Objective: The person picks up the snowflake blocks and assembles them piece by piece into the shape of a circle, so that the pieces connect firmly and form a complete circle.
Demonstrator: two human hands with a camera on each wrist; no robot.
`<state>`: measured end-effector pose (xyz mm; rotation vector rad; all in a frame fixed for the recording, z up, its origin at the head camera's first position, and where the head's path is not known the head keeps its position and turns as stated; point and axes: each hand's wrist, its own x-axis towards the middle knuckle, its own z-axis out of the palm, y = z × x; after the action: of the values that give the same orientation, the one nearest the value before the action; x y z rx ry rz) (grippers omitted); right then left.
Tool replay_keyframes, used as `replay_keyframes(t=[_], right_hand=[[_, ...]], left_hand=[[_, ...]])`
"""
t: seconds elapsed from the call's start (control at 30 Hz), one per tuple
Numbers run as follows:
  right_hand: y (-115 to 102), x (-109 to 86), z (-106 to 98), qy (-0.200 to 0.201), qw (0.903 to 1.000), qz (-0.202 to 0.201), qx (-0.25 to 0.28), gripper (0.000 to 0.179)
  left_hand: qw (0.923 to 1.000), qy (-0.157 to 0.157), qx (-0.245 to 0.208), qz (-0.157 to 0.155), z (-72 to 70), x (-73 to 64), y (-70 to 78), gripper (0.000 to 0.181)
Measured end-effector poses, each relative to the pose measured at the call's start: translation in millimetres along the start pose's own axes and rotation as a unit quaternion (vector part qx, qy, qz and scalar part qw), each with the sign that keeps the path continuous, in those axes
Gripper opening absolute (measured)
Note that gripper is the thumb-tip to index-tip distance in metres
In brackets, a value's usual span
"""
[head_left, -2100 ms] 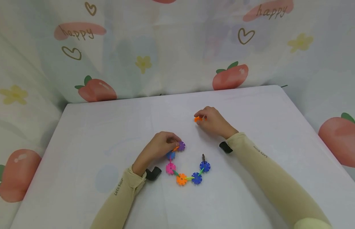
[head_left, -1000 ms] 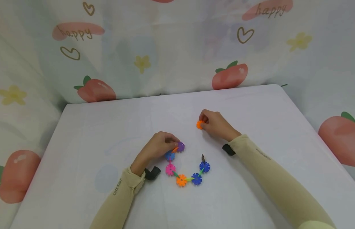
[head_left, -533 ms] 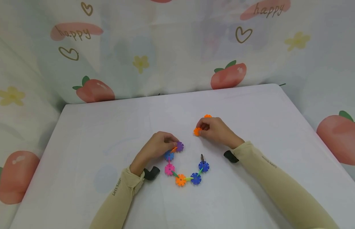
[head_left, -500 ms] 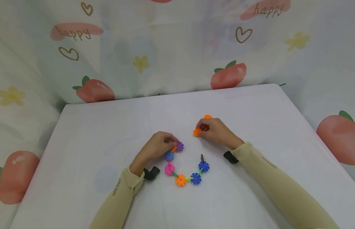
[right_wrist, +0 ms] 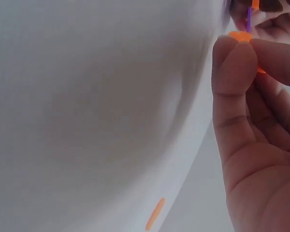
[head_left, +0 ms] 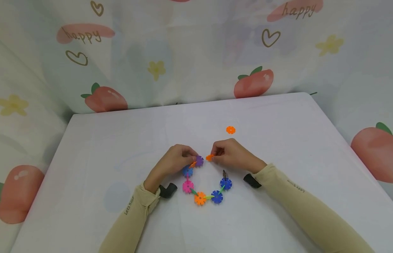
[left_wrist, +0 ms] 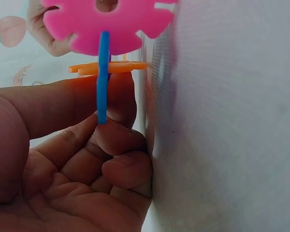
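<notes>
A chain of notched, flower-shaped plastic discs curves in a U on the table, with a pink disc (head_left: 188, 186), an orange disc (head_left: 200, 198) and a blue disc (head_left: 216, 197) among them. My left hand (head_left: 175, 162) pinches the chain's far left end, at an orange disc (left_wrist: 87, 68) between a blue disc (left_wrist: 103, 92) and a purple disc (head_left: 200, 161). Just right of the purple disc, my right hand (head_left: 232, 154) pinches a loose orange disc (head_left: 209, 158) between thumb and fingertips. A small gap seems to separate the two in the head view. A dark brown disc (head_left: 224, 174) stands edge-on at the chain's right end.
Another orange disc (head_left: 230, 130) lies flat on the white table (head_left: 126, 140) beyond my right hand. Black wrist devices (head_left: 168, 190) hang at both cuffs. A printed cloth wall (head_left: 196, 52) rises behind the table.
My right hand has picked up an orange disc and carried it toward me and leftward to the purple disc, uncovering another orange disc. My left hand has stayed on the chain.
</notes>
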<state>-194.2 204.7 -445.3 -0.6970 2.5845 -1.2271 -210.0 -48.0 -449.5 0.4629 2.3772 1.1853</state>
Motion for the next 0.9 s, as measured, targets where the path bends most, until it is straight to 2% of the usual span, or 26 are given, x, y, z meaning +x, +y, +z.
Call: replay_keyframes(t=[0.23, 0.47, 0.73, 0.9], right_hand=[[-5.7, 3.4, 7.1, -0.014, 0.9993, -0.036, -0.003, 0.015], [-10.2, 5.9, 11.9, -0.025, 0.9987, -0.045, -0.004, 0.017], [-13.8, 8.9, 19.8, -0.018, 0.9953, -0.088, -0.037, 0.018], [-17.4, 8.6, 22.0, -0.012, 0.9941, -0.095, -0.050, 0.018]], left_hand=[[1.0000, 0.000, 0.004, 0.002, -0.7, 0.8, -0.3, 0.014], [0.9999, -0.004, 0.008, 0.012, -1.1, 1.0, -0.8, 0.013], [0.9996, 0.001, 0.011, 0.028, -1.2, 1.9, -2.0, 0.010], [0.9995, 0.002, 0.018, 0.027, -2.0, 1.4, -1.9, 0.010]])
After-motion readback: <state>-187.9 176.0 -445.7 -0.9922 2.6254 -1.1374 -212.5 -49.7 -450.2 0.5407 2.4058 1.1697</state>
